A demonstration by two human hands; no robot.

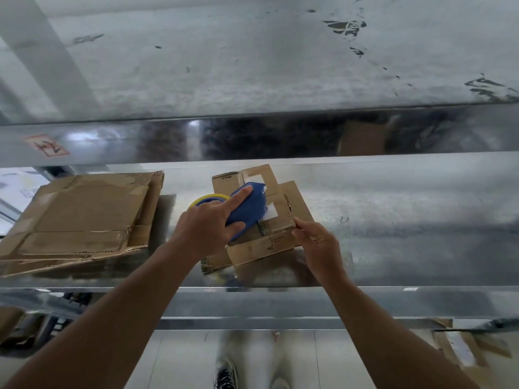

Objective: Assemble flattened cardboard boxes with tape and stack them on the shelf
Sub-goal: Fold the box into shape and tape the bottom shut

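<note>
A small cardboard box (276,203) stands on the shiny metal shelf (393,220) in the middle of the view, its flaps folded in, with white labels on top. My left hand (207,226) grips a blue tape dispenser (248,210) with a yellow-rimmed roll and presses it on the box top, index finger stretched along the dispenser. My right hand (317,240) pinches the near right corner of the box. A pile of flattened cardboard boxes (84,220) lies on the same shelf to the left.
An upper metal shelf (252,66) runs across above, its front rail carrying a red-bordered label (46,146). Below the shelf's front edge more cardboard (463,349) lies at the lower right and lower left. My shoes (226,374) show on the pale floor.
</note>
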